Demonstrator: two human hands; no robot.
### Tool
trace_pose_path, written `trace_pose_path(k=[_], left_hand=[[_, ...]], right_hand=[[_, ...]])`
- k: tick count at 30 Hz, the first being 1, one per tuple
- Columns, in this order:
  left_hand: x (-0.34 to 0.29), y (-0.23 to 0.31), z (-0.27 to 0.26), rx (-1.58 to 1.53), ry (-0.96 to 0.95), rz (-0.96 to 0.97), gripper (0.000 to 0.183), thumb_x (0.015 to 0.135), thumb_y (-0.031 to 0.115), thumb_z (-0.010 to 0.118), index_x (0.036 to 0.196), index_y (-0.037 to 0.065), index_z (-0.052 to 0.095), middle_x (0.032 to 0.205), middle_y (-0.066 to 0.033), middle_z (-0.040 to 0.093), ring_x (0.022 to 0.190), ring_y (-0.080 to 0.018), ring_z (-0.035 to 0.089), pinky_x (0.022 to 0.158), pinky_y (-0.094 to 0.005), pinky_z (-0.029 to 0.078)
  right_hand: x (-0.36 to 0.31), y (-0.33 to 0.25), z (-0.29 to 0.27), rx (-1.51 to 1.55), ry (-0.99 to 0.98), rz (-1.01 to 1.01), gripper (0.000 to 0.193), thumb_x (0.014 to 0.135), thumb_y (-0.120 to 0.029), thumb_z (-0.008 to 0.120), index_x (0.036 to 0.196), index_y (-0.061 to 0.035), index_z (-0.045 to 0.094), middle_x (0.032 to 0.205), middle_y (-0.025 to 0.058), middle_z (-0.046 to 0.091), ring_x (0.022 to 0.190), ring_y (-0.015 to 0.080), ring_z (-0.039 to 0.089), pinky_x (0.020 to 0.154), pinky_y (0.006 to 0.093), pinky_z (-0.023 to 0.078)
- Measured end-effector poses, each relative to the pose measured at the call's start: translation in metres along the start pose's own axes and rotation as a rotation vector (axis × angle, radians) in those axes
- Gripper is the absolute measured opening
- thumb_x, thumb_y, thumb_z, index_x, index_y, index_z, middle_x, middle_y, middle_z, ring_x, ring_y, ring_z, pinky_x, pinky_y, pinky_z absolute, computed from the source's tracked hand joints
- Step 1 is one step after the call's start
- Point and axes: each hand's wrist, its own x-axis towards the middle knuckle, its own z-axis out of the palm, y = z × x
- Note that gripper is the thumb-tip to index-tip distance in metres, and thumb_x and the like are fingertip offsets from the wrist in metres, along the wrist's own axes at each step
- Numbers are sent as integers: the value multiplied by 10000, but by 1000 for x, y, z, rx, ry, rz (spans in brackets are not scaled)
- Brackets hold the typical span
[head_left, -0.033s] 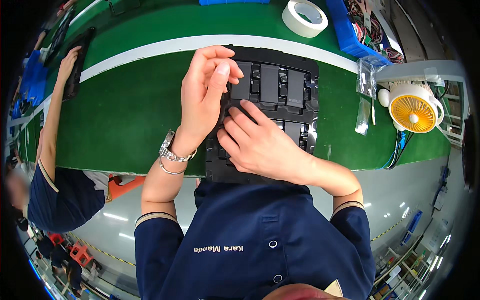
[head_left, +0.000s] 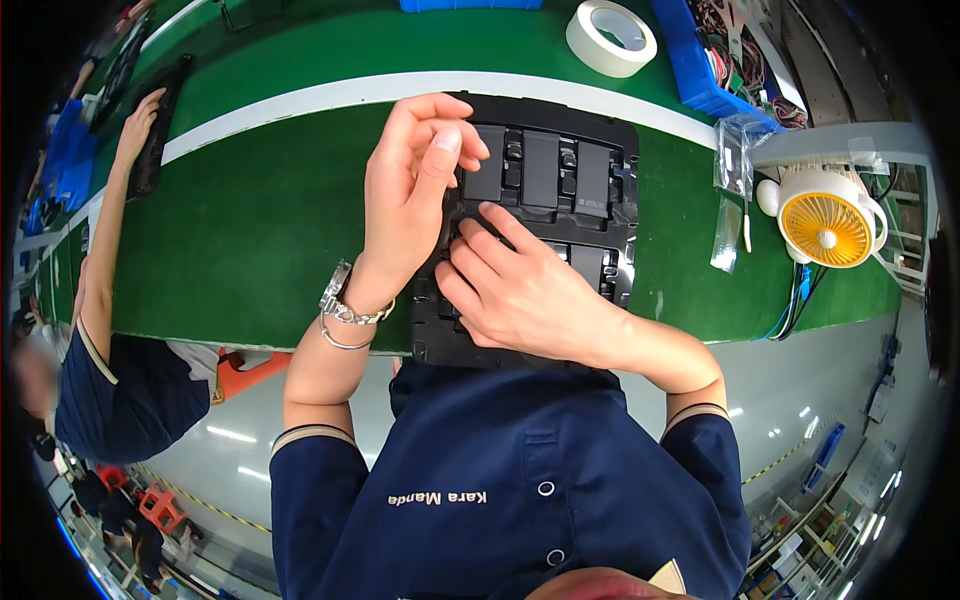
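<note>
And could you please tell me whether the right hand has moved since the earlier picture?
No, the right hand shows no visible shift in any direction, judged against the white stripe on the green table.

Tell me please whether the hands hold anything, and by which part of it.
It cannot be told: the left hand and right hand are at the black tray, but no grasped part shows.

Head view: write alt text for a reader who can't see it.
A person's left hand and right hand are over a black tray of dark rectangular pieces on a green table. A white tape roll lies beyond, a white fan at right.
</note>
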Motion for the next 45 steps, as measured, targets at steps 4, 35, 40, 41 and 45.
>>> trace_pose_path(k=[4,35,40,41,45], left_hand=[[-1,2,-5,-164,-48,-72,203,1023,216,495,966,35,569,739,-3,586,656,-47,541,541,-182,385],[-9,8,2,-151,-64,-247,234,906,158,634,734,19,558,614,30,533,577,-31,492,514,-220,388],[-9,10,4,-122,-70,-235,230,897,154,629,728,16,557,608,21,538,571,-37,494,512,-228,393],[-9,10,4,-107,-74,-226,231,895,155,629,727,15,556,607,18,539,570,-39,494,512,-230,393],[-10,9,3,-103,-81,-236,228,891,156,628,726,16,556,607,15,540,566,-43,491,513,-234,394]], right_hand=[[-2,15,-6,108,175,-24,144,707,-135,620,794,-45,549,689,64,535,764,238,579,906,434,473],[0,36,-6,1521,278,794,186,983,-164,585,895,0,585,782,0,575,756,75,535,712,243,452],[-2,36,-3,1523,299,790,191,975,-162,600,859,-12,572,758,-9,558,732,66,519,683,242,441],[-3,36,-2,1509,292,784,192,973,-161,603,854,-14,570,755,-10,554,730,65,517,679,242,439],[-2,35,-2,1509,311,780,198,972,-162,607,847,-15,566,750,-14,548,720,64,515,671,240,438]])
